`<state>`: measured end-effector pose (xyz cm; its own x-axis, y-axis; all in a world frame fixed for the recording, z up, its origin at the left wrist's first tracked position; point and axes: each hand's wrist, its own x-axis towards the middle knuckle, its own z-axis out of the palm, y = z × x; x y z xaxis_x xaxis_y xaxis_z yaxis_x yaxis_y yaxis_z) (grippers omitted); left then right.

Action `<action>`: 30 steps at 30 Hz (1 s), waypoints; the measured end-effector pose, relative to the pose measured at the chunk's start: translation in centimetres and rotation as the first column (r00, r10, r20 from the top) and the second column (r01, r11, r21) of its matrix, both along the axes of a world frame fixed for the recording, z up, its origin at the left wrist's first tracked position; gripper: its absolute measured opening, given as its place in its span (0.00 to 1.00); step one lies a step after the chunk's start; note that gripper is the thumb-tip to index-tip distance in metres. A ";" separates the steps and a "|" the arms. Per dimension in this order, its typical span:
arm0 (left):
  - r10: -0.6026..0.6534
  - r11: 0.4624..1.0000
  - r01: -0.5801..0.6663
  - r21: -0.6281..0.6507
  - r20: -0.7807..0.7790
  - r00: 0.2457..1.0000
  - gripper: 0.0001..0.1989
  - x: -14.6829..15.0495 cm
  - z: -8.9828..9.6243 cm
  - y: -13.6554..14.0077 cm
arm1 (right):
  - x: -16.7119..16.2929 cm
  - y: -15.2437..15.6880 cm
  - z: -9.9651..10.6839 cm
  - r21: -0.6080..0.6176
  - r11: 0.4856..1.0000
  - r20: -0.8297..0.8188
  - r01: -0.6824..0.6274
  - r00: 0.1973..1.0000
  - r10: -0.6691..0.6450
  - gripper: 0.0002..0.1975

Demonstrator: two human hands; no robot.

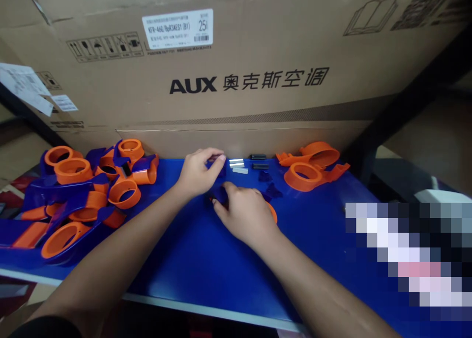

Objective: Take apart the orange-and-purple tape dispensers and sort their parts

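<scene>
My left hand [201,173] is at the middle of the blue table, its thumb and fingers curled about a dark blue plastic piece [218,169]. Closer to me, my right hand [249,211] has its fingers bent around another dark blue piece [220,194], mostly hidden by the hand. An orange curved part [273,213] shows from beneath the right hand; whether it joins the blue piece is hidden. Beyond the hands lie shiny metal strips [236,162], black strips [260,166] and small dark blue parts [273,191].
Several orange-and-blue tape-dispenser-like parts [73,170] are heaped on the left. Orange ringed parts [302,175] lie at the right rear. A large cardboard box [250,107] stands behind the blue table [177,264]. Dark frame posts [365,168] flank it, and a pixelated patch covers the lower right.
</scene>
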<state>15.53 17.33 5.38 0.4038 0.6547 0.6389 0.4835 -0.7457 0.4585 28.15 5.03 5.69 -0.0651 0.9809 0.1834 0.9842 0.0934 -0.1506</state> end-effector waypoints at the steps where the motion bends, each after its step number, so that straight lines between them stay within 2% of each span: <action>1: -0.020 1.000 0.020 -0.003 0.079 0.997 0.11 -1.3 -0.4 -1.1 | 0.0 0.0 0.1 0.002 1.000 -0.011 -0.006 1.000 0.006 0.15; 3: -0.104 0.995 0.104 0.009 0.108 0.989 0.11 -3.4 -1.5 -3.0 | 0.0 0.1 0.0 0.002 1.000 -0.027 -0.023 0.999 0.023 0.16; 7: -0.300 0.954 0.300 0.006 -0.019 0.954 0.16 -5.5 -3.4 -4.6 | -0.2 0.3 -0.6 -0.014 0.998 -0.009 -0.068 0.998 0.068 0.17; 10: -0.354 0.935 0.351 -0.044 -0.083 0.932 0.15 -6.0 -3.8 -4.4 | -0.5 0.4 -0.9 -0.032 0.995 0.039 -0.095 0.995 0.096 0.18; 14: -0.378 0.926 0.368 -0.087 -0.160 0.912 0.14 -6.4 -3.5 -3.9 | -0.9 0.3 -1.0 -0.061 0.994 0.064 -0.092 0.993 0.096 0.19; 18: -0.337 0.938 0.346 -0.030 -0.321 0.885 0.11 -6.6 -2.7 -4.2 | -0.9 0.4 -1.3 -0.066 0.991 0.084 -0.119 0.989 0.124 0.21; 23: -0.201 0.940 0.318 0.125 -0.550 0.811 0.14 -6.1 -2.4 -5.2 | -0.8 0.7 -2.1 -0.027 0.989 0.075 -0.144 0.987 0.146 0.20; 26: -0.096 0.937 0.277 0.213 -0.606 0.790 0.15 -5.9 -2.7 -5.8 | -0.8 0.8 -2.4 0.004 0.989 0.073 -0.146 0.987 0.145 0.19; 30: -0.058 0.933 0.259 0.251 -0.605 0.794 0.16 -5.8 -3.1 -6.0 | -0.8 0.8 -2.6 0.031 0.990 0.057 -0.139 0.989 0.137 0.18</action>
<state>9.78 11.30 2.29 0.8417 0.3597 0.4027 0.4427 -0.8868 -0.1331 27.32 5.83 3.10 -0.2103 0.9548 0.2101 0.9681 0.2334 -0.0915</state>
